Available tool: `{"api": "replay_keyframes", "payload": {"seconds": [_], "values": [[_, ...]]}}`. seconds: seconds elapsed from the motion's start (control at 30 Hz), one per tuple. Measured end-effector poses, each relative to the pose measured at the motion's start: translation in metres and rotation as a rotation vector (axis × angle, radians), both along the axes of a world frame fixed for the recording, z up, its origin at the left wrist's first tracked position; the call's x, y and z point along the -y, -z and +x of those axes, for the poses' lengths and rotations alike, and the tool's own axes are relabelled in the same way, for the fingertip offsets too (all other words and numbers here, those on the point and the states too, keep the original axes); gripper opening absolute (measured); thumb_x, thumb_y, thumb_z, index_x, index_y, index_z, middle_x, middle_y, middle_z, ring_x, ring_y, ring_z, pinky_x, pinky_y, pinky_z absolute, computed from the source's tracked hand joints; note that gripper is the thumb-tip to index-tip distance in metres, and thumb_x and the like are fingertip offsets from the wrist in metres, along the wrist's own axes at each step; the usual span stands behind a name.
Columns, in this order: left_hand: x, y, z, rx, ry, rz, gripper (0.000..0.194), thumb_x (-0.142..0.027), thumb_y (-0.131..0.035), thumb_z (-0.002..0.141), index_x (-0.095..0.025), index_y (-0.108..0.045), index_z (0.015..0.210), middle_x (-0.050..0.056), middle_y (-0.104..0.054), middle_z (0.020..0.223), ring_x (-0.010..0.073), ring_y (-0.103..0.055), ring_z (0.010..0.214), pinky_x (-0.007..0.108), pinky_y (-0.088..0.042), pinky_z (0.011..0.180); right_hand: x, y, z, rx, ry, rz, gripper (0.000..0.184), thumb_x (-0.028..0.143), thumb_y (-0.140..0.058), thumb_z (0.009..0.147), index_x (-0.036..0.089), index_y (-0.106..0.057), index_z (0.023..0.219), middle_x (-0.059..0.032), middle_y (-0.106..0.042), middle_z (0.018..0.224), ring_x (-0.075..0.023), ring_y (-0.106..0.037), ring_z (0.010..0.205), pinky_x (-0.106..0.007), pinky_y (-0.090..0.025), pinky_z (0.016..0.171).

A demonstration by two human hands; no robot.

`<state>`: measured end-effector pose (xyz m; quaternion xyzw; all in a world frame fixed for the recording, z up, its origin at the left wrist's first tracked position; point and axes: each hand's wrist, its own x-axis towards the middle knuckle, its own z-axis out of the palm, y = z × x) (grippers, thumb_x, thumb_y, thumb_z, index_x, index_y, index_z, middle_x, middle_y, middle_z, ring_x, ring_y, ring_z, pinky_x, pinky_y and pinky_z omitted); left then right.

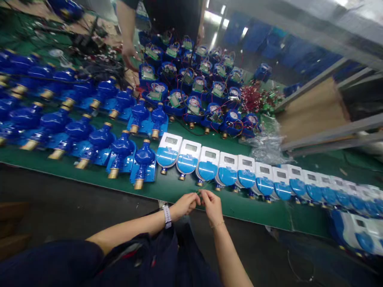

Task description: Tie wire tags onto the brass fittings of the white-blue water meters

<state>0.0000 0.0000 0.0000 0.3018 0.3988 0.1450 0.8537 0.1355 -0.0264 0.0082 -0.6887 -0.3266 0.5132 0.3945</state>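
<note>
Both my hands are close together at the front edge of the green table. My left hand (186, 204), with a watch on its wrist, is closed with its fingertips pinched. My right hand (212, 204) pinches beside it, its fingertips nearly touching the left ones. Between them runs a thin green wire (206, 185), which stretches up toward the water meters; where its ends lie is too fine to tell. Just beyond my hands stands a white-and-blue water meter (207, 164) with a small display and a brass fitting, in a long row of similar meters.
Blue meter bodies (122, 147) with brass ends lie in rows on the left. Behind are open meters (194, 105) with exposed circuit boards and wires. A co-worker's hand (130, 56) is at the back. A metal frame (329, 131) stands right, near red wire pieces (251, 97).
</note>
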Motion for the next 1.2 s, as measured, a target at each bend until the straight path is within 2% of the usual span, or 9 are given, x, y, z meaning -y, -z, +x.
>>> {"api": "replay_keyframes", "payload": {"seconds": [0.13, 0.23, 0.47, 0.67, 0.77, 0.93, 1.07, 1.13, 1.2], "values": [[0.003, -0.004, -0.004, -0.034, 0.003, 0.046, 0.032, -0.046, -0.035, 0.081, -0.017, -0.045, 0.070, -0.010, -0.022, 0.044, 0.0047, -0.014, 0.037, 0.017, -0.012, 0.036, -0.007, 0.000, -0.006, -0.060, 0.284, 0.003, 0.034, 0.042, -0.065, 0.066, 0.013, -0.060, 0.082, -0.0005, -0.059, 0.065, -0.0063, -0.045, 0.046, -0.019, -0.037, 0.042], [0.004, -0.003, -0.007, -0.015, 0.006, 0.090, 0.034, -0.046, -0.035, 0.081, -0.016, -0.047, 0.070, -0.010, -0.023, 0.045, 0.0045, -0.014, 0.038, 0.018, -0.013, 0.038, -0.012, -0.003, -0.008, -0.127, 0.369, -0.049, 0.035, 0.041, -0.069, 0.061, 0.013, -0.060, 0.078, -0.0009, -0.060, 0.066, -0.0055, -0.045, 0.044, -0.018, -0.037, 0.040], [0.004, -0.003, -0.014, 0.044, -0.004, 0.092, 0.033, -0.044, -0.035, 0.082, -0.016, -0.048, 0.071, -0.009, -0.023, 0.046, 0.0047, -0.014, 0.039, 0.018, -0.013, 0.038, -0.016, -0.009, -0.014, -0.251, 0.389, -0.063, 0.030, 0.038, -0.071, 0.058, 0.015, -0.062, 0.075, 0.0010, -0.060, 0.066, -0.0055, -0.046, 0.045, -0.018, -0.038, 0.041], [0.006, 0.000, -0.014, 0.052, -0.097, -0.002, 0.032, -0.047, -0.034, 0.082, -0.018, -0.048, 0.079, -0.009, -0.024, 0.049, 0.0045, -0.012, 0.038, 0.017, -0.009, 0.036, -0.009, -0.007, -0.021, -0.173, 0.185, -0.037, 0.031, 0.038, -0.067, 0.064, 0.012, -0.067, 0.080, -0.0078, -0.067, 0.082, -0.0140, -0.058, 0.065, -0.026, -0.046, 0.059], [0.007, 0.005, -0.016, 0.044, -0.126, -0.040, 0.033, -0.048, -0.035, 0.082, -0.018, -0.047, 0.078, -0.010, -0.021, 0.048, 0.0044, -0.010, 0.037, 0.018, -0.007, 0.036, -0.007, -0.011, -0.020, -0.258, 0.290, -0.010, 0.026, 0.037, -0.067, 0.065, 0.014, -0.063, 0.078, -0.0072, -0.067, 0.087, -0.0170, -0.062, 0.077, -0.028, -0.047, 0.068], [0.008, 0.011, -0.021, -0.021, 0.020, 0.053, 0.037, -0.052, -0.041, 0.079, -0.017, -0.047, 0.070, -0.010, -0.021, 0.045, 0.0044, -0.014, 0.037, 0.018, -0.010, 0.037, -0.013, -0.022, -0.012, -0.467, 0.472, 0.012, 0.027, 0.036, -0.068, 0.065, 0.018, -0.051, 0.075, -0.0037, -0.067, 0.080, -0.0177, -0.064, 0.078, -0.032, -0.049, 0.072], [0.005, 0.009, -0.023, -0.002, 0.115, 0.168, 0.043, -0.055, -0.043, 0.077, -0.015, -0.050, 0.067, -0.008, -0.028, 0.045, 0.0048, -0.025, 0.040, 0.018, -0.022, 0.041, -0.021, -0.028, -0.011, -0.463, 0.498, 0.076, 0.026, 0.037, -0.064, 0.068, 0.020, -0.047, 0.076, 0.0084, -0.052, 0.056, -0.0088, -0.055, 0.052, -0.029, -0.049, 0.061], [0.004, 0.008, -0.025, 0.082, 0.168, 0.052, 0.043, -0.057, -0.045, 0.075, -0.015, -0.048, 0.065, -0.007, -0.031, 0.046, 0.0067, -0.036, 0.045, 0.017, -0.027, 0.044, -0.025, -0.029, -0.009, -0.411, 0.478, 0.124, 0.022, 0.035, -0.062, 0.070, 0.020, -0.048, 0.077, 0.0111, -0.042, 0.051, -0.0056, -0.044, 0.044, -0.023, -0.046, 0.053], [0.006, 0.008, -0.029, 0.182, 0.238, -0.180, 0.043, -0.058, -0.048, 0.073, -0.017, -0.042, 0.064, -0.005, -0.032, 0.051, 0.0094, -0.044, 0.051, 0.017, -0.028, 0.044, -0.029, -0.028, -0.004, -0.303, 0.439, 0.135, 0.020, 0.037, -0.059, 0.072, 0.020, -0.049, 0.078, 0.0115, -0.035, 0.049, -0.0053, -0.035, 0.040, -0.020, -0.039, 0.046]]}}
